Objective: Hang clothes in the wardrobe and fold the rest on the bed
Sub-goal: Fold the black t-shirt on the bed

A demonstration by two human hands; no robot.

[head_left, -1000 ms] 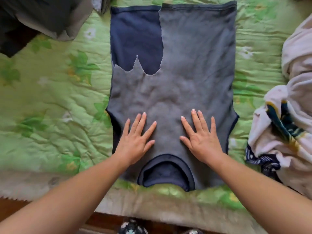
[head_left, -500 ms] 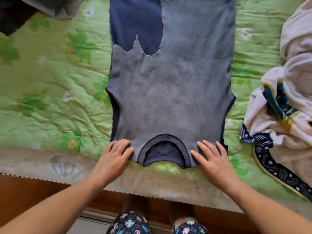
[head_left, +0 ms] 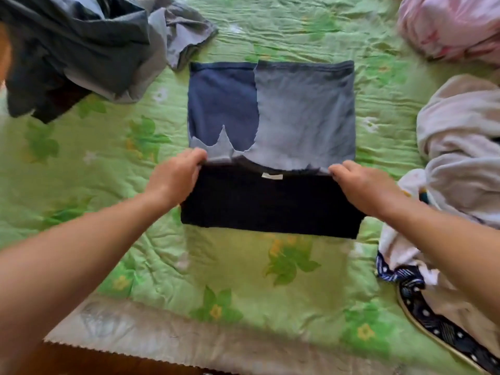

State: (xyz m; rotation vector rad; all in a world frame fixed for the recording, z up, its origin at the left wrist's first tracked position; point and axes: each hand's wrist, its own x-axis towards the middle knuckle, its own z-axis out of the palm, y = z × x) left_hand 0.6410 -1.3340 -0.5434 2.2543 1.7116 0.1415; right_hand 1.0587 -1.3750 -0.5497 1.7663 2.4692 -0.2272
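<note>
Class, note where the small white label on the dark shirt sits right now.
In the head view the white label lies mid-frame on the shirt, at the far edge of its folded-over dark part, between the left hand and the right hand.

2 hands (head_left: 176,177) (head_left: 364,186), 1 navy shirt (head_left: 297,117), 3 clothes heaps (head_left: 81,47) (head_left: 449,25) (head_left: 460,136), 1 green quilt (head_left: 81,169).

Both hands (head_left: 176,177) (head_left: 359,185) grip shirt (head_left: 270,201) (half-folded).
</note>
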